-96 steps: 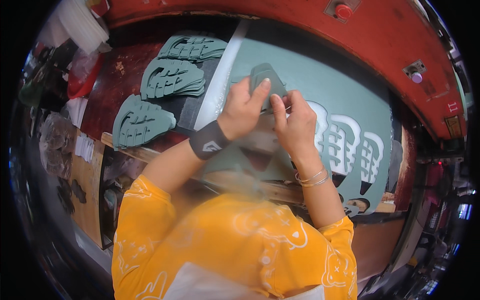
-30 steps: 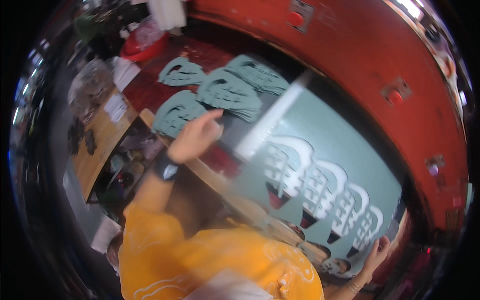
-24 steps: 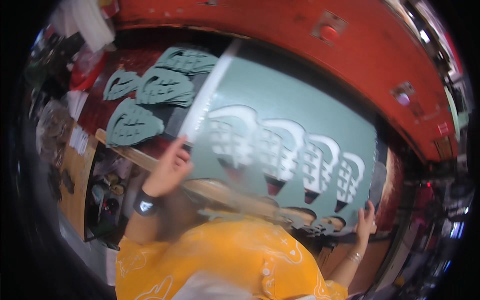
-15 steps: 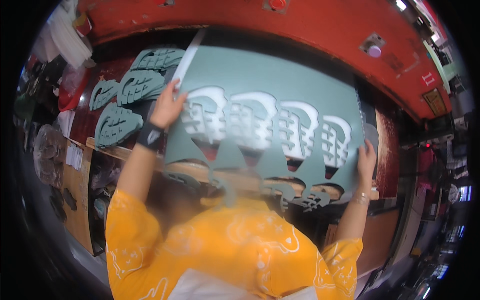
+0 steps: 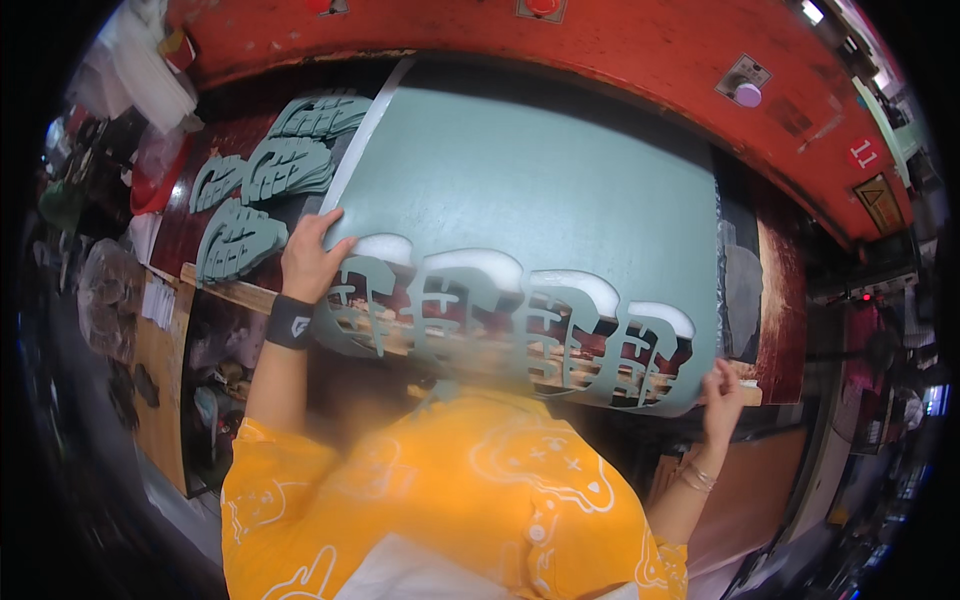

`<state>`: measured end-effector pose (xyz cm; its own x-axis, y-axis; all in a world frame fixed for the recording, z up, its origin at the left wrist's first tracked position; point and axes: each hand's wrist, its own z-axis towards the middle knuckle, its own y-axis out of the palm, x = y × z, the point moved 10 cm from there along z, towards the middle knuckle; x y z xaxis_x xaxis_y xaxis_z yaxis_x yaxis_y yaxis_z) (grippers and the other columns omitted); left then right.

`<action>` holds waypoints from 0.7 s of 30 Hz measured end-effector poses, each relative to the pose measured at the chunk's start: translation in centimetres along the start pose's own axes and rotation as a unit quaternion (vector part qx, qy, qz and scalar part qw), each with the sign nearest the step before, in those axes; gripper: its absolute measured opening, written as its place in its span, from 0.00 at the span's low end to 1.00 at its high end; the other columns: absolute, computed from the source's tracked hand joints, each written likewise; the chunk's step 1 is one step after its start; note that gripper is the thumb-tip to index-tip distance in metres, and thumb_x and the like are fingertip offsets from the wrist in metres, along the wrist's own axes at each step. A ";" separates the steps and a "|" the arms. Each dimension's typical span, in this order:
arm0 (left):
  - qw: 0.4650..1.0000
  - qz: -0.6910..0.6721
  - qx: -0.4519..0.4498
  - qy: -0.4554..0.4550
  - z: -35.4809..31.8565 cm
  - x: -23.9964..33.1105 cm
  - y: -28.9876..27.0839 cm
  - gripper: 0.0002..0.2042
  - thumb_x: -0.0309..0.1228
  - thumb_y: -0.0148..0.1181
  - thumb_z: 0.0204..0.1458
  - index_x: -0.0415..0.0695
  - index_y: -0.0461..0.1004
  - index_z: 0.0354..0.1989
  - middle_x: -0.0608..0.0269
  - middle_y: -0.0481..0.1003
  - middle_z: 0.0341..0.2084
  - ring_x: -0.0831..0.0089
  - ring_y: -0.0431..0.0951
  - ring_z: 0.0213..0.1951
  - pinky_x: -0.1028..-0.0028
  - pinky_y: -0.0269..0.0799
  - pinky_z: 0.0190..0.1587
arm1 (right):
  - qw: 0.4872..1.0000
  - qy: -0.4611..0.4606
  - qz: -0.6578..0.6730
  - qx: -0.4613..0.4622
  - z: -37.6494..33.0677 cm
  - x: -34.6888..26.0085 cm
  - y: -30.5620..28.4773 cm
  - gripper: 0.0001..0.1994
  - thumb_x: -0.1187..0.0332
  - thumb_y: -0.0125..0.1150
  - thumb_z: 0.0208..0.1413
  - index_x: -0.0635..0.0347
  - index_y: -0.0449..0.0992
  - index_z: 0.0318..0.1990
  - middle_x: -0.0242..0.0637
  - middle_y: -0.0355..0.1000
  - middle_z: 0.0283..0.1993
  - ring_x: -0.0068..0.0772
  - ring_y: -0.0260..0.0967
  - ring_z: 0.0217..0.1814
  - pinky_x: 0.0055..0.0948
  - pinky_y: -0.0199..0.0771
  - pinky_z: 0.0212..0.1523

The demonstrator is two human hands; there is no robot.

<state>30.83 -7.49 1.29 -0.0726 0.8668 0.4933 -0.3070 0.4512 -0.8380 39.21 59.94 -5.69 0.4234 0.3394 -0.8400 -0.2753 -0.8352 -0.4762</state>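
Note:
A large grey-green sheet [image 5: 540,170] lies over the table, its near part bending down past the table's front edge. A row of shoe-upper-shaped cut-outs runs across that near part, and white material [image 5: 470,264] shows through their upper ends. At the sheet's left edge, my left hand [image 5: 315,258], with a black wristband, is closed on it, thumb on top. My right hand [image 5: 722,398] has its fingers curled at the near right edge, pinching the sheet. Left of the sheet lie several stacks of cut grey-green pieces [image 5: 288,168] with slots.
A red machine beam [image 5: 620,45] with buttons spans the far side, above the sheet. The wooden table edge [image 5: 235,290] runs in front of the stacks. White cloth or plastic [image 5: 140,75] hangs at far left, and a dark grey piece [image 5: 742,285] lies right of the sheet.
The sheet has come toward me, and its row of cut-outs now hangs over the table's front edge. Both hands have moved nearer to me with it.

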 end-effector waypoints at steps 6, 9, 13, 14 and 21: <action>0.997 0.049 -0.013 0.062 1.0 1.6 0.3 0.20 0.35 0.66 0.42 0.43 0.76 0.45 0.55 0.72 0.44 0.57 0.72 0.47 0.66 0.68 0.49 | 0.905 -0.265 -0.307 0.129 7.4 -6.3 -3.0 0.32 0.65 0.66 0.46 0.60 0.63 0.60 0.53 0.58 0.61 0.51 0.53 0.65 0.42 0.52 0.65; 0.996 0.053 -0.009 0.065 0.8 1.6 0.3 0.19 0.35 0.66 0.42 0.44 0.77 0.44 0.55 0.72 0.44 0.56 0.72 0.46 0.64 0.68 0.49 | 0.893 -0.288 -0.342 0.055 10.8 -6.2 -0.6 0.38 0.65 0.68 0.42 0.58 0.58 0.63 0.53 0.53 0.65 0.53 0.48 0.68 0.43 0.48 0.67; 0.998 0.058 -0.007 0.038 0.3 1.5 0.2 0.19 0.37 0.67 0.42 0.47 0.77 0.44 0.56 0.72 0.40 0.56 0.72 0.43 0.64 0.69 0.47 | 0.892 -0.275 -0.355 0.048 13.5 -6.3 -0.3 0.40 0.67 0.69 0.38 0.56 0.59 0.63 0.53 0.50 0.67 0.53 0.44 0.71 0.42 0.46 0.69; 0.997 0.067 -0.012 0.036 0.2 1.5 0.3 0.19 0.37 0.67 0.42 0.48 0.77 0.45 0.57 0.71 0.40 0.56 0.72 0.42 0.64 0.69 0.47 | 0.891 -0.282 -0.351 0.053 13.6 -6.4 -0.4 0.39 0.67 0.69 0.36 0.56 0.61 0.62 0.53 0.51 0.67 0.52 0.46 0.70 0.42 0.46 0.69; 0.995 0.064 -0.041 0.067 0.7 1.8 0.3 0.21 0.38 0.67 0.42 0.48 0.76 0.46 0.59 0.70 0.46 0.58 0.72 0.46 0.65 0.69 0.48 | 0.946 -0.249 -0.207 0.025 13.8 -8.4 -0.8 0.33 0.71 0.66 0.39 0.64 0.66 0.59 0.50 0.61 0.62 0.43 0.59 0.64 0.35 0.55 0.64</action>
<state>29.97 -5.92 2.04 0.0226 0.9363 0.3505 -0.2249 0.3464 -0.9107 23.99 63.68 -1.87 0.0479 0.8055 -0.5906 -0.2209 -0.5681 -0.7928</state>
